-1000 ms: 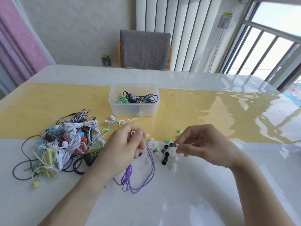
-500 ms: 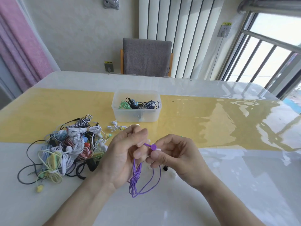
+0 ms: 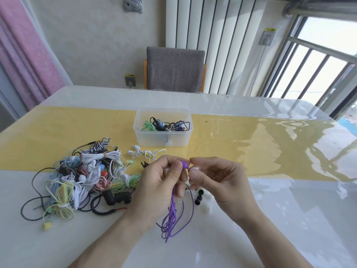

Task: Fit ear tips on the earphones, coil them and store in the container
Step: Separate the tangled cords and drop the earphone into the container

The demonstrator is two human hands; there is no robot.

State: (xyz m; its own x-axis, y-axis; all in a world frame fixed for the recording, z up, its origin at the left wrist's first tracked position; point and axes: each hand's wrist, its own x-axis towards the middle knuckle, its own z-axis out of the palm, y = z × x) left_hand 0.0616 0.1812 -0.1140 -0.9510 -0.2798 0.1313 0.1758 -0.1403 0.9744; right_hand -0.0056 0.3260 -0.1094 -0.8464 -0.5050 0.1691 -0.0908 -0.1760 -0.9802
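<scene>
Earphone: while its cord hangs in a long loop straight down toward the surface (image 3: 251,219), the purple earphone (image 3: 184,164) points its bud up and slightly right
Left hand: the left hand (image 3: 160,186) has its fingers (image 3: 176,172) curled round the bud's stem and the bunched cord
Right hand: the right hand (image 3: 218,180) pinches a pale ear tip (image 3: 195,168) just beside the bud
Loose tips: black and white ear tips (image 3: 199,198) lie under the hands
Container: the clear container (image 3: 163,139) stands beyond, coiled earphones inside
Pile: a tangled pile of earphones (image 3: 81,178) lies to the left
</scene>
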